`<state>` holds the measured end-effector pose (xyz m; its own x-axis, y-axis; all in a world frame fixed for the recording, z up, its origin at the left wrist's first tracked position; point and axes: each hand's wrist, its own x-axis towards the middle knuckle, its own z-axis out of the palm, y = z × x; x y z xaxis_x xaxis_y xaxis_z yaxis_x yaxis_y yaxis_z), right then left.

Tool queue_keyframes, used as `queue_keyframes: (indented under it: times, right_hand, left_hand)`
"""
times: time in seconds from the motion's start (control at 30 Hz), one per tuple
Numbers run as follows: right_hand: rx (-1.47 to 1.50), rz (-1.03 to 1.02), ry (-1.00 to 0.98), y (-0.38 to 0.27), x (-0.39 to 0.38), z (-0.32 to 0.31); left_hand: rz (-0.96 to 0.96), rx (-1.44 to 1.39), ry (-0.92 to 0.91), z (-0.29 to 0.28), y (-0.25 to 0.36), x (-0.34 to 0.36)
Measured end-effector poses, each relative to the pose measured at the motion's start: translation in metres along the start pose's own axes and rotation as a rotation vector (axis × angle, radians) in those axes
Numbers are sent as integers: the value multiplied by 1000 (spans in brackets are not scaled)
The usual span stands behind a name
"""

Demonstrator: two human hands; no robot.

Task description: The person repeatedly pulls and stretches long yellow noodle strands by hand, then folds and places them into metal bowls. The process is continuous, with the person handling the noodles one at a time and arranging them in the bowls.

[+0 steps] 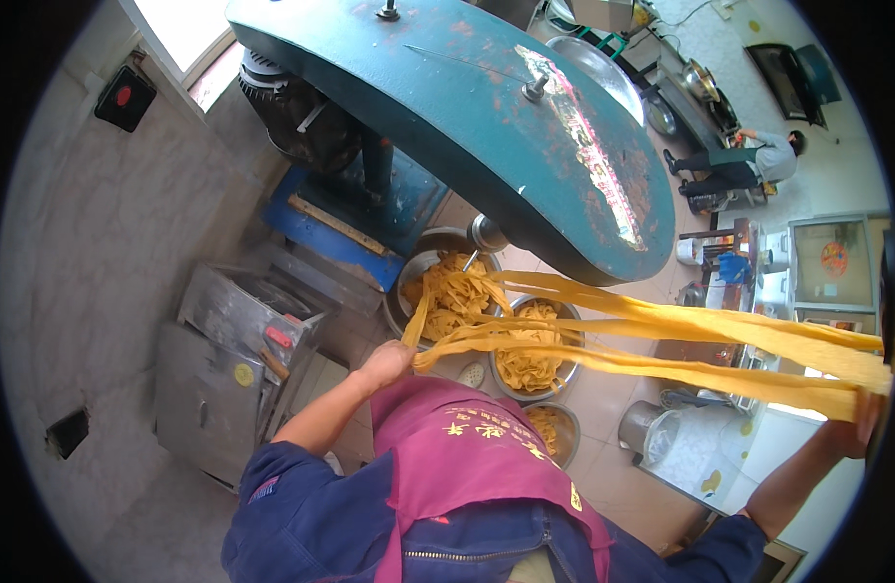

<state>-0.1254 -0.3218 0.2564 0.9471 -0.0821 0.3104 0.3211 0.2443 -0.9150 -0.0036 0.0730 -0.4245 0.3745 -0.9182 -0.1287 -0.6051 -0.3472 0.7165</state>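
Several long, flat yellow strips point(681, 367), soft and cloth-like, stretch from the middle of the view to the far right. My left hand point(387, 365) is closed around their gathered near end, just above the front of the maroon apron. At the right rim my right hand point(858, 426) grips the other end, with my arm held far out; its fingers are partly hidden by the strips. Below the stretched strips stands a metal bowl point(397, 313) heaped with folded yellow strips, some of them leading up to my left hand. A second filled bowl point(575, 375) stands beside it.
A large green machine housing point(447, 117) overhangs the bowls, with a metal shaft point(484, 233) below it. A third bowl point(570, 449) is partly behind the apron. Left stands a metal cabinet point(209, 398); right, a lined bin point(652, 428). Another person point(744, 165) works far off.
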Motion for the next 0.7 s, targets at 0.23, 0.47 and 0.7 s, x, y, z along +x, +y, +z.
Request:
queue_keyframes:
  times: [0.23,0.47,0.7]
  right_hand:
    - [-292,253,136,105,-76,-46]
    - [-231,705,198,265,-101,-72]
    - [285,894,307,419,-128,-148]
  left_hand:
    - [-57,-33,-25,-105,66,-42]
    - [-13,73,-95,-126,143,-84]
    - [-126,66,4,-157,249,-71]
